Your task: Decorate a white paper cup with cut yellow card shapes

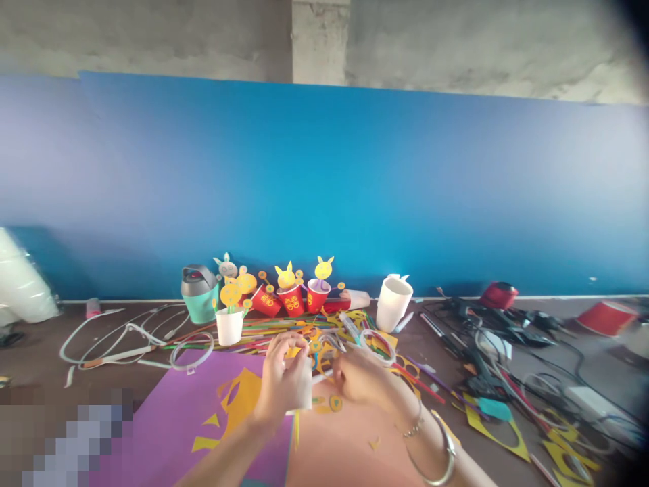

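My left hand (282,379) is closed around a white paper cup (305,391), seen partly behind the fingers. Thin yellow strips (297,429) show just below the cup. My right hand (357,377) is curled to the right of the cup, its fingertips pressed together. Whatever it pinches is hidden or too small to name. Small yellow paper discs (334,403) lie below on the orange sheet (345,453). A purple sheet (167,412) lies to the left, with cut yellow paper (243,402) on it.
Behind my hands stand red paper cups (291,302) with yellow rabbit-face cutouts, a white cup (230,327) with paper figures, a white mug (394,303) and a teal bottle (200,297). Coloured sticks (253,331) and tape rolls (378,346) lie between. Black cables (507,331) cover the right.
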